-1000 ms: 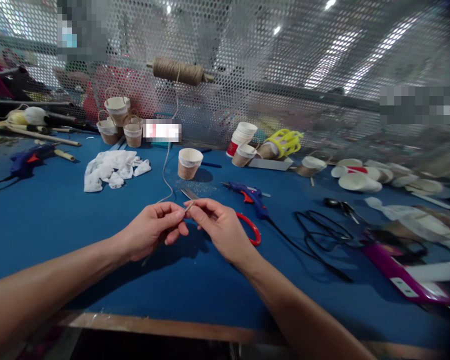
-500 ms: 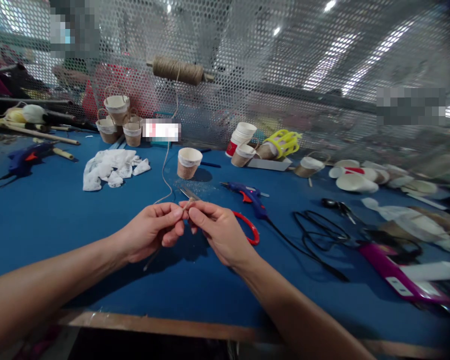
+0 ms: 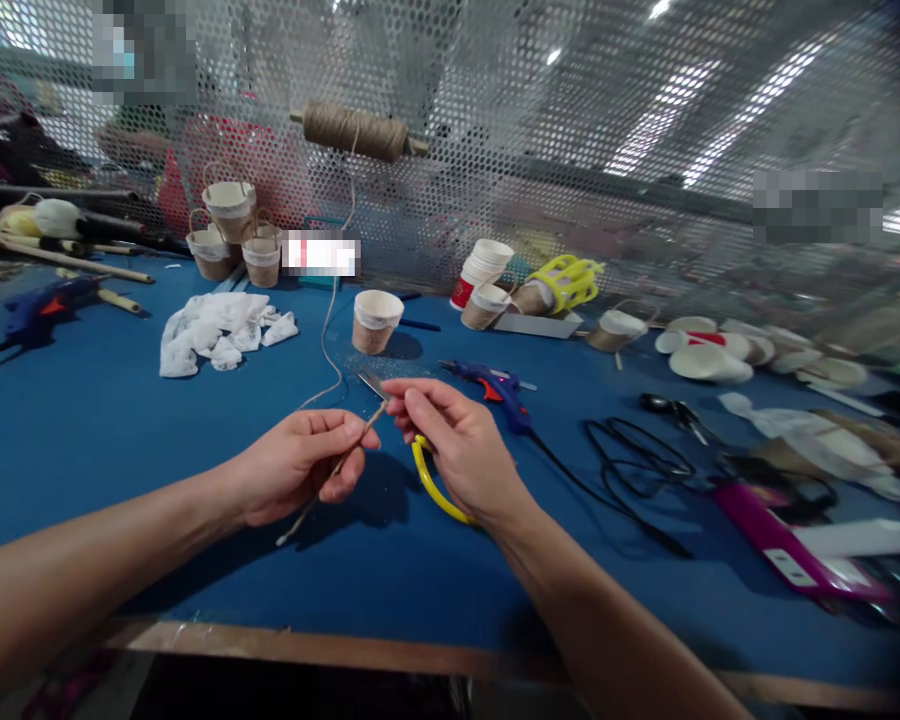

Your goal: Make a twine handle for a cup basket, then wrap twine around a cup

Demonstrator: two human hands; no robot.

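Note:
A short length of brown twine [image 3: 298,522] slants between my hands, its frayed lower end hanging below the left one. My left hand [image 3: 311,465] pinches it between thumb and forefinger. Up and to the right, the closed fingertips of my right hand [image 3: 457,440] hold the twine's upper end. Under the right hand lies a pair of scissors [image 3: 373,385]; the blade tips and a yellow handle loop show, while the rest is covered. Just beyond the blades stands a small brown pot [image 3: 371,335] with a white cloth rim.
A twine spool [image 3: 354,132] hangs on the mesh, its strand [image 3: 328,340] trailing down to the table. White cloth scraps [image 3: 221,330] lie left; a blue glue gun [image 3: 502,390] and its cable lie right. Handled pots [image 3: 229,205], paper cups [image 3: 487,265] and a purple power strip [image 3: 795,555] surround the workspace.
My hands have drawn apart, the right one moving up and right, so more twine shows between them. The scissors' yellow handle has come into view, and the red one is now hidden.

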